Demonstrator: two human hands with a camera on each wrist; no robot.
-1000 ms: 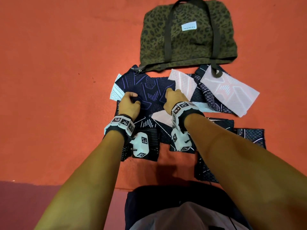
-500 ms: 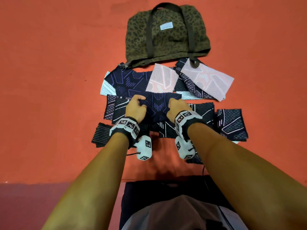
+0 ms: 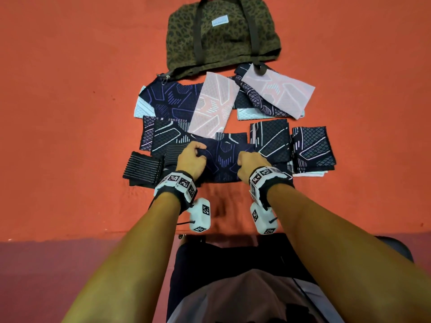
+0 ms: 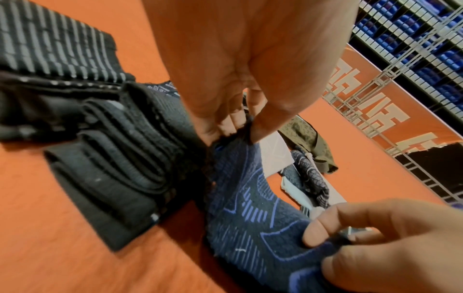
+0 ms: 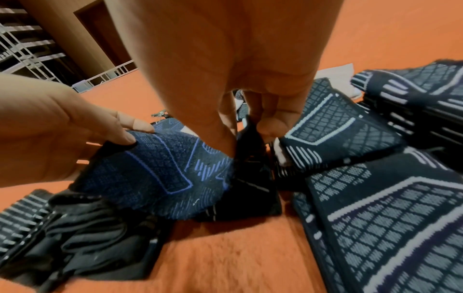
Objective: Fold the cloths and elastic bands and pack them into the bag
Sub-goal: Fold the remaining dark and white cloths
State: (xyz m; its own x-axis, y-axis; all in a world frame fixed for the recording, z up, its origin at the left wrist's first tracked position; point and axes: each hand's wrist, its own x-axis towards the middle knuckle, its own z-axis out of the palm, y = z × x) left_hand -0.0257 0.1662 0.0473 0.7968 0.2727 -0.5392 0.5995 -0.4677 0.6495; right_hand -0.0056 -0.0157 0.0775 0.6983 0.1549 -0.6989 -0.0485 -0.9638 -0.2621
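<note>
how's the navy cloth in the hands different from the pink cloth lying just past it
The navy cloth is dark with blue line patterns; the pink cloth is pale with white lines. The navy cloth is pinched at each end by the left hand and right hand; the pink cloth lies untouched. The navy cloth runs crosswise, the pink cloth lies tilted. Both are patterned knits outside the bag.

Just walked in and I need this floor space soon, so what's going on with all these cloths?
A person is folding cloths to pack. Both hands pinch one navy cloth with blue lines: the left hand at its left edge, the right hand at its right. Other patterned cloths lie spread on the orange surface, some in folded stacks, with black striped elastic bands to the left. The leopard-print bag lies flat beyond them.
</note>
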